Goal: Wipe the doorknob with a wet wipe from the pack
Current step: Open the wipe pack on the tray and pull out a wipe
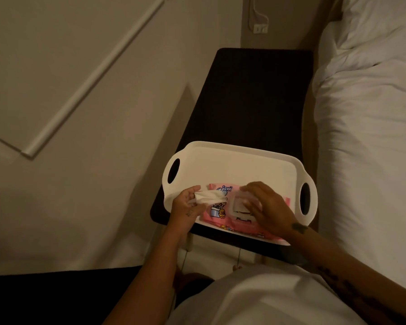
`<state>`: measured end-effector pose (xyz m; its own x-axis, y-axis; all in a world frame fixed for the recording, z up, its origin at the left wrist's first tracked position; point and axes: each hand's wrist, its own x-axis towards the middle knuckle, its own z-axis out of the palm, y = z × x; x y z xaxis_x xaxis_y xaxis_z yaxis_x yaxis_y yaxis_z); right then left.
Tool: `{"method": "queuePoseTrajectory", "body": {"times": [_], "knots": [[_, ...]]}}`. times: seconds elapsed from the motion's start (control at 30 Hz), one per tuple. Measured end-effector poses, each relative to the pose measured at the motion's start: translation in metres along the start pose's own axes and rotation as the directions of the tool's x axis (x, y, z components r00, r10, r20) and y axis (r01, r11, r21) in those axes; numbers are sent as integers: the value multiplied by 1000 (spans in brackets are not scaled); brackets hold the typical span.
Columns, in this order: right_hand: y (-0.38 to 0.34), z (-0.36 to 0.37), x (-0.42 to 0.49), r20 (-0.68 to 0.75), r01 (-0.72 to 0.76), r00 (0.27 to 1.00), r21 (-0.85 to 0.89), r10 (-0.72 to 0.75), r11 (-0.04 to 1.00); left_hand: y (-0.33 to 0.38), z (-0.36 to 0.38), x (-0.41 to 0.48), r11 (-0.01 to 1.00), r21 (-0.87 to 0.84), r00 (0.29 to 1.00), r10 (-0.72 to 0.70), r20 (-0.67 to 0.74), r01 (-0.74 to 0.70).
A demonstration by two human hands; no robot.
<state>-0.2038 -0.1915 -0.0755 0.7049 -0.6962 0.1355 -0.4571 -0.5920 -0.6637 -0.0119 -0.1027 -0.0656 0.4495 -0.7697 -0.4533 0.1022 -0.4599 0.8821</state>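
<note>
Our left hand grips a crumpled wet wipe above the tray's left end. Our right hand presses flat fingers on the flap of the pack. The pack lies on the tray's near edge, long axis running handle to handle. The wipe seems drawn. Next we must carry it to the doorknob, unseen here.

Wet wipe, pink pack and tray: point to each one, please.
wet wipe (210,197), head view, middle of the crumpled white sheet.
pink pack (223,189), head view, top edge by the logo.
tray (232,164), head view, bare floor behind the pack.
</note>
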Motion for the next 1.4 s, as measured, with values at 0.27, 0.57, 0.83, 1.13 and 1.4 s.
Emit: {"method": "queuePoseTrajectory", "body": {"times": [0.27, 0.57, 0.83, 1.13, 1.4], "knots": [[10, 16, -30, 192, 217, 965, -201, -179, 955, -17, 5, 0, 994, -88, 998, -64, -18, 62], [21, 26, -34, 197, 210, 967, -256, -162, 943, -24, 4, 0, 999, -16, 999, -37, 14, 37], [26, 30, -36, 151, 231, 969, -277, -195, 933, -30, 4, 6, 1000, 7, 1000, -16, 2, 16], [25, 29, -34, 181, 224, 967, -275, -179, 935, -30, 4, 7, 1000, 11, 1000, 5, -12, -5], [12, 24, -33, 45, 39, 998, -12, -38, 999, -24, 11, 0, 996, 35, 992, 90, -87, -87]]}}
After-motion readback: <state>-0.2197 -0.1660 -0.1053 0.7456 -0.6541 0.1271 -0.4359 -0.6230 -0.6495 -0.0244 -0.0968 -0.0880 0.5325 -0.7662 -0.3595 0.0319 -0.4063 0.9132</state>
